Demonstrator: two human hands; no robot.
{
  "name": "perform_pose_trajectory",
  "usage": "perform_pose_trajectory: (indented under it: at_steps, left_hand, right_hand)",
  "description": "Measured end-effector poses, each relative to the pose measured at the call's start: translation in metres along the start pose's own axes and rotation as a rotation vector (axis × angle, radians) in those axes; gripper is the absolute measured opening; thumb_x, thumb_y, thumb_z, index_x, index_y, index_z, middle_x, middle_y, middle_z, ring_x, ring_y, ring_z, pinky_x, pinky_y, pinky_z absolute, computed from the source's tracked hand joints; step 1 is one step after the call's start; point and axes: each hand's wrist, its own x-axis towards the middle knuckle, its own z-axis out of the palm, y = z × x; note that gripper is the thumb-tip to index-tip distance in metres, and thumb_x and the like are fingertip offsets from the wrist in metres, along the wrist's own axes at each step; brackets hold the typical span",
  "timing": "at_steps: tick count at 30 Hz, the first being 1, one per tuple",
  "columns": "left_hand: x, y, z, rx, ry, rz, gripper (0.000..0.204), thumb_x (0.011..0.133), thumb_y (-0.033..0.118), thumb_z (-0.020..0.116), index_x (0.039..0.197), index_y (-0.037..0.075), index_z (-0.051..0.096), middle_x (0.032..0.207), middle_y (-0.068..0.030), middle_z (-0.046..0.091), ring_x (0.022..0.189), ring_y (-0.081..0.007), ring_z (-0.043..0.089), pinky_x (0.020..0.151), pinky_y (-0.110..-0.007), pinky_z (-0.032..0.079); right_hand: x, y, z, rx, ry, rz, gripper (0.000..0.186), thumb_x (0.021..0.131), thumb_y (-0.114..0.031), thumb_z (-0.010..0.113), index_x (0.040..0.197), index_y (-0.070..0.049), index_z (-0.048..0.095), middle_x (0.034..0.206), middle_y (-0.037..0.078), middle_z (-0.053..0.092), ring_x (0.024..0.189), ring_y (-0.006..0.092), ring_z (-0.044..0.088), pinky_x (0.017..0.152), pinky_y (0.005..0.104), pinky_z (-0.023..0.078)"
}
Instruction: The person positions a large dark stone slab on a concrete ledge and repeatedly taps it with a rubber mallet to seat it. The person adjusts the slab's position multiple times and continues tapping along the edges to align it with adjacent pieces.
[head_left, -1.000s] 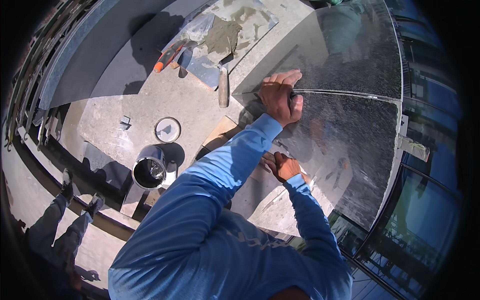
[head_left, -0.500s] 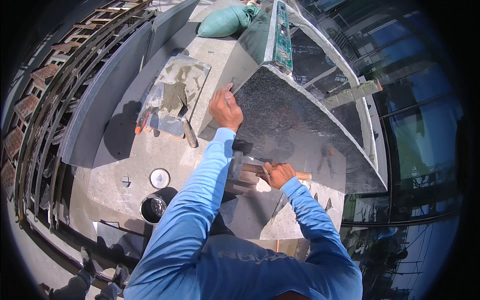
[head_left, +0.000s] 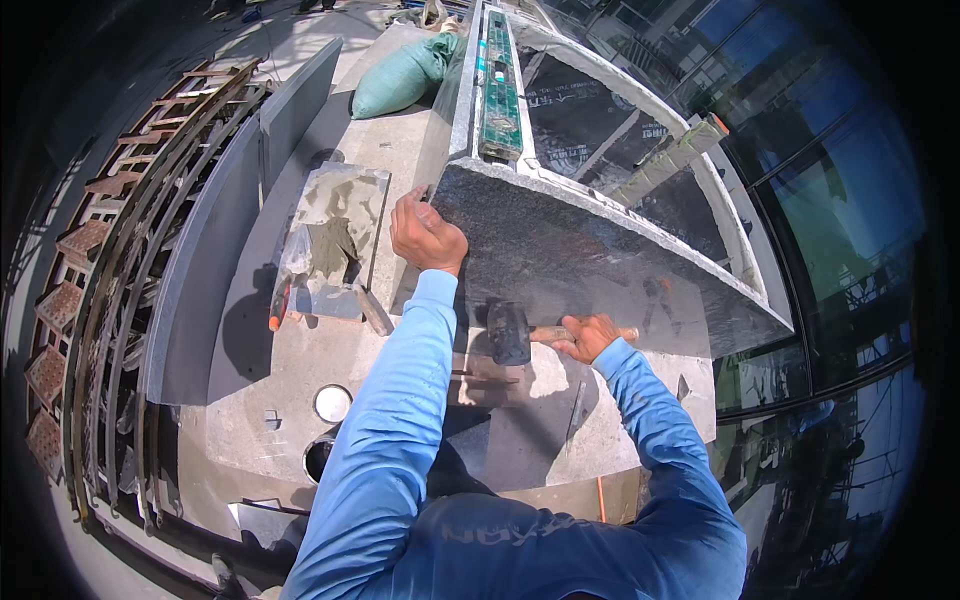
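My left hand (head_left: 428,235) is closed at the left edge of a dark grey stone slab (head_left: 560,240), its fingers curled round that edge near the top corner. In my right hand (head_left: 592,338) is the wooden handle of a rubber mallet (head_left: 509,334). The mallet's black head points left and is close to the lower part of the slab's face; whether it touches cannot be told. A green spirit level (head_left: 500,95) lies along the slab structure's top edge, beyond my left hand.
Left of my hands, a board (head_left: 350,215) carries grey mortar and a trowel (head_left: 374,310). An orange-tipped tool (head_left: 277,312) lies beside it. An open can (head_left: 318,458) and a white round lid (head_left: 332,403) are nearer. Behind stand a green sack (head_left: 400,78), upright slabs (head_left: 200,270) and metal railings (head_left: 100,300).
The view has swung, so the slab and board appear shifted left and lower. The mallet head has moved right relative to the slab and turned. My left hand stays at the slab's edge.
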Motion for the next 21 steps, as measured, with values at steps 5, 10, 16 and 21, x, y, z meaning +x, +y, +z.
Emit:
perform_pose_trajectory:
  at_steps: [5, 10, 16, 21]
  left_hand:
    - [-0.015, -0.011, 0.0, 0.11, -0.049, -0.084, 0.072, 0.105, 0.054, 0.02, 0.083, -0.005, 0.055, 0.083, -0.0275, 0.059, 0.075, -0.0513, 0.052, 0.069, -0.058, 0.038]
    - [0.015, -0.044, 0.006, 0.13, 0.019, -0.018, 0.076, 0.103, 0.062, 0.022, 0.107, -0.002, 0.062, 0.113, -0.0268, 0.064, 0.099, -0.0458, 0.058, 0.086, -0.052, 0.045]
    - [-0.077, 0.174, 0.05, -0.158, -0.105, 0.805, 0.043, 0.1, 0.045, 0.052, 0.126, 0.011, 0.06, 0.141, -0.0095, 0.052, 0.136, -0.0309, 0.043, 0.11, -0.055, 0.029]
    - [-0.245, 0.346, 0.18, -0.35, -0.888, 1.142, 0.044, 0.083, 0.035, 0.079, 0.117, 0.011, 0.065, 0.113, -0.0066, 0.064, 0.109, -0.0271, 0.06, 0.101, -0.044, 0.04]
  right_hand:
    - [-0.012, 0.006, -0.039, 0.031, -0.147, 0.128, 0.063, 0.095, -0.066, 0.049, 0.106, -0.007, 0.067, 0.082, 0.019, 0.071, 0.085, 0.0387, 0.07, 0.077, 0.0491, 0.054]
    - [-0.095, -0.007, -0.014, 0.349, -0.041, 0.394, 0.055, 0.091, -0.054, 0.066, 0.12, -0.009, 0.058, 0.096, 0.018, 0.073, 0.094, 0.0397, 0.07, 0.084, 0.049, 0.054]
    - [-0.232, 0.0, 0.166, 0.729, 0.056, 0.785, 0.039, 0.088, -0.041, 0.07, 0.111, -0.011, 0.06, 0.093, 0.019, 0.07, 0.092, 0.042, 0.069, 0.08, 0.0536, 0.053]
    - [-0.258, 0.022, 0.246, 1.24, 0.604, 1.117, 0.045, 0.09, -0.043, 0.068, 0.1, 0.0, 0.063, 0.088, 0.025, 0.068, 0.084, 0.0437, 0.066, 0.076, 0.0495, 0.05]
